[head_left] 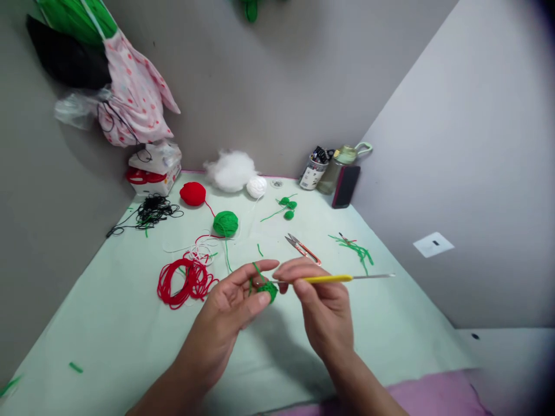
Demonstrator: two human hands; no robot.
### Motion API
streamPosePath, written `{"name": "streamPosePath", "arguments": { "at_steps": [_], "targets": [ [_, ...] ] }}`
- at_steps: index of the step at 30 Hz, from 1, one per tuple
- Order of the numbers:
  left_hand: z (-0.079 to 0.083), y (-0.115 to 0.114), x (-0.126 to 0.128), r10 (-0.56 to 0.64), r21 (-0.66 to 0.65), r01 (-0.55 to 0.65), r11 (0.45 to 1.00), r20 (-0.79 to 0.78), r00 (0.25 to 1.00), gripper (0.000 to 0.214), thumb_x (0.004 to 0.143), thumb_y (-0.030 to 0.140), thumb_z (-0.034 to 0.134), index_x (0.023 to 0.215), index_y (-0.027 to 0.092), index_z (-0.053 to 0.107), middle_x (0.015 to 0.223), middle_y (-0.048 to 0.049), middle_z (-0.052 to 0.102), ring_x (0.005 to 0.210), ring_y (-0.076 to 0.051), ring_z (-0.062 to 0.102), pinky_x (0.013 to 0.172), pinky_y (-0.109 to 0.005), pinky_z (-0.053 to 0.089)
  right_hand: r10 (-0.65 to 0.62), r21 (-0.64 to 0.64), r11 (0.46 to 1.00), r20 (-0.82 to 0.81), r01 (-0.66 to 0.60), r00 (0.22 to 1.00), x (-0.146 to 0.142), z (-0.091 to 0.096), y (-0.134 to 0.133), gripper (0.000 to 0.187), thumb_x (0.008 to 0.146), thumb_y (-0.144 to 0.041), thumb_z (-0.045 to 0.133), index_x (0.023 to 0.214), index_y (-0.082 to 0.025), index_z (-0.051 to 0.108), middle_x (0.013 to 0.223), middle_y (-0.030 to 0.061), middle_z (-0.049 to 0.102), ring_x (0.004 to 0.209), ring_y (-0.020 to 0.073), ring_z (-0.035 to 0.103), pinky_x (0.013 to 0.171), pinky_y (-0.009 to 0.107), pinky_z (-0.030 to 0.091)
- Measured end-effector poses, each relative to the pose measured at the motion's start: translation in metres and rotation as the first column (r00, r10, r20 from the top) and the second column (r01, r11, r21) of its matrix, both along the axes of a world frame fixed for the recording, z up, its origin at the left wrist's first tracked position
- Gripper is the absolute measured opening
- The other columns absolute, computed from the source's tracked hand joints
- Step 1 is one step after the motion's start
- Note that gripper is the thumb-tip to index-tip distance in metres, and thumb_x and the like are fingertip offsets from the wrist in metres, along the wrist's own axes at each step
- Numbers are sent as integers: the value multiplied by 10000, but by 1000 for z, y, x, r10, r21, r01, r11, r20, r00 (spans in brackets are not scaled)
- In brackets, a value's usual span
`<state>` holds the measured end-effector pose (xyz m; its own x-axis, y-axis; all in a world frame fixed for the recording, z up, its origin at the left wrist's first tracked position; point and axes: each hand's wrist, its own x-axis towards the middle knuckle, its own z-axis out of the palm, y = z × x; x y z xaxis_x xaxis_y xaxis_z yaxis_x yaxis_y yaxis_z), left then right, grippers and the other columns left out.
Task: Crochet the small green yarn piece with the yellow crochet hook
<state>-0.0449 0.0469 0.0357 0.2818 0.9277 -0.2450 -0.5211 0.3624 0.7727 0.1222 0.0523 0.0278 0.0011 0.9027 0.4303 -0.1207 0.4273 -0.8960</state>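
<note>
Between the thumb and fingers of my left hand [234, 300] is a small green crochet piece [267, 290]. A strand of green yarn loops over the raised index finger of that hand. My right hand [323, 303] grips a crochet hook [327, 279] by its yellow handle, holding it nearly level. The hook's metal tip reaches the top of the green piece; whether it passes through a stitch I cannot tell. A second metal end sticks out to the right. Behind my hands, a green yarn ball [225, 223] trails a strand toward my left hand.
Orange-handled thread snips [303, 249] lie just beyond my right hand, with green yarn scraps [358, 251] farther right. Loose red yarn [184, 283] lies left. Along the back are a red ball [193, 194], white stuffing [232, 171], small green pieces [288, 215] and a phone [346, 186].
</note>
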Motion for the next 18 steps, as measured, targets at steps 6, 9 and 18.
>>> {"name": "streamPosePath", "arguments": {
  "at_steps": [6,9,18],
  "targets": [
    [1,-21,12,124,39,-122,992,-53,991,444,772,335,946,1200,299,836,885,4,684,867,-140,597,829,-224,485,-181,191,971,211,141,961,-1,0,-22,186,1033,-187,656,1064,-272,819,916,32,784,776,147,721,686,257,607],
    [3,-27,15,136,-47,-136,990,-2,991,517,760,366,951,1252,280,819,801,32,628,655,-80,442,677,-187,430,-340,487,866,415,110,844,2,-3,-33,308,993,-97,668,1202,-283,798,1075,83,786,975,204,741,814,322,626],
    [8,-32,9,113,18,-113,993,-11,993,410,707,315,973,1101,263,872,870,-2,723,838,-137,621,844,-235,483,68,-68,995,-134,-77,989,9,2,-27,147,1010,-334,710,960,-272,833,851,8,734,700,123,628,676,260,532]
  ]
}}
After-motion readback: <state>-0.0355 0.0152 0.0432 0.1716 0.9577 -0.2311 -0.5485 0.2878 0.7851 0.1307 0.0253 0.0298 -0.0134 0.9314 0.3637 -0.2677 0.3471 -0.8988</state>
